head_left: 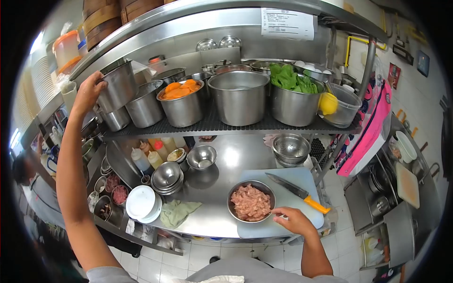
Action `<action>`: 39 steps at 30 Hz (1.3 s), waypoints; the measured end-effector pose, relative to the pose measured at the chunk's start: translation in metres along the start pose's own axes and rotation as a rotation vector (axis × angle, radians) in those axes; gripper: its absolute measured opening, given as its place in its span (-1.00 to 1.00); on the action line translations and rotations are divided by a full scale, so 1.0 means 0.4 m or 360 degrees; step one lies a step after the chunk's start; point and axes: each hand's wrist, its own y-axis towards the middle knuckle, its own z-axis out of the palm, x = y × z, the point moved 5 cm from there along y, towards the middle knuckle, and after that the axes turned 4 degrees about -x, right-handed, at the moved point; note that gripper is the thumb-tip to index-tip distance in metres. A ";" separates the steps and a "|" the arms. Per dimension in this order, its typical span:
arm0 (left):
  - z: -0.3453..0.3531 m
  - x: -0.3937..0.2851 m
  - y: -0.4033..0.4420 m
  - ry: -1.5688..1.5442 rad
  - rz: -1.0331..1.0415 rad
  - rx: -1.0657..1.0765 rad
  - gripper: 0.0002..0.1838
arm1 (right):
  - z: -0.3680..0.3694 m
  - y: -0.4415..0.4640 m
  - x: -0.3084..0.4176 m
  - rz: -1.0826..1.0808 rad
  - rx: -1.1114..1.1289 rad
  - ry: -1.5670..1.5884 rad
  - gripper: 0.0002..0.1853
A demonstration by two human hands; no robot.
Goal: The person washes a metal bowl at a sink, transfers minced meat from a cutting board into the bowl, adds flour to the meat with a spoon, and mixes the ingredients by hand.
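My left hand [89, 92] is raised at the upper left, its fingers closed over the rim of a deep steel pot [118, 89]. That pot is tilted above a smaller steel pot [116, 119] on the shelf. My right hand [293, 220] is low on the right, fingers loosely stretched to the edge of a steel bowl [230, 207]. Raw sliced meat [251, 203] fills this bowl, which overlaps the left side of a pale cutting board [302, 188]. On the board lies a knife [295, 187] with an orange handle.
A black-matted shelf [226, 126] bears pots of carrots [180, 89] and leafy greens [293, 80]. Below are sauce bottles [153, 153], stacked bowls [166, 177], a colander [291, 147], white lids [140, 202] and a green cloth [178, 213]. Another person [40, 198] stands at left.
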 end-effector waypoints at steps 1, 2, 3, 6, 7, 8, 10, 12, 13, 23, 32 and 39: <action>-0.015 -0.014 -0.009 0.0025 -0.0018 0.0019 -0.79 | 0.004 -0.006 -0.018 0.0003 0.0065 0.0008 -0.71; -0.032 -0.024 -0.023 0.0049 -0.0040 0.0043 -0.80 | 0.007 -0.012 -0.029 0.0009 0.0136 0.0015 -0.71; -0.053 -0.055 -0.039 0.0075 -0.0075 0.0046 -0.82 | 0.010 -0.015 -0.035 0.0015 0.0183 0.0011 -0.71; -0.115 -0.071 -0.077 0.0024 -0.0135 0.0136 -0.84 | 0.011 -0.021 -0.020 -0.0083 0.0254 0.0034 -0.71; -0.142 -0.095 -0.093 0.0052 -0.0137 0.0184 -0.86 | 0.014 -0.022 -0.020 -0.0132 0.0261 0.0061 -0.71; -0.168 -0.111 -0.119 -0.0004 -0.0285 0.0210 -0.86 | 0.015 -0.023 -0.013 -0.0125 0.0290 0.0066 -0.71; -0.221 -0.148 -0.171 -0.0114 -0.0238 0.0127 -0.86 | 0.019 -0.020 0.015 -0.0131 0.0309 0.0140 -0.71; -0.271 -0.187 -0.235 -0.0056 -0.0288 0.0156 -0.84 | 0.037 -0.018 0.044 -0.0116 0.0366 0.0182 -0.71; -0.284 -0.206 -0.271 -0.0129 -0.0264 0.0268 -0.83 | 0.044 -0.016 0.066 -0.0095 0.0391 0.0268 -0.70; 0.065 -0.393 -0.813 -0.0655 -0.0169 0.0497 -0.69 | 0.190 0.139 0.292 -0.0516 0.0423 0.0251 -0.77; 0.415 -0.425 -1.224 -0.0693 -0.0148 0.0406 -0.75 | 0.585 0.316 0.274 -0.1166 0.0421 -0.0442 -0.86; 0.353 -0.362 -1.249 -0.0790 -0.1387 0.0141 -0.30 | 0.753 0.347 0.227 -0.1803 0.0558 -0.1372 -0.85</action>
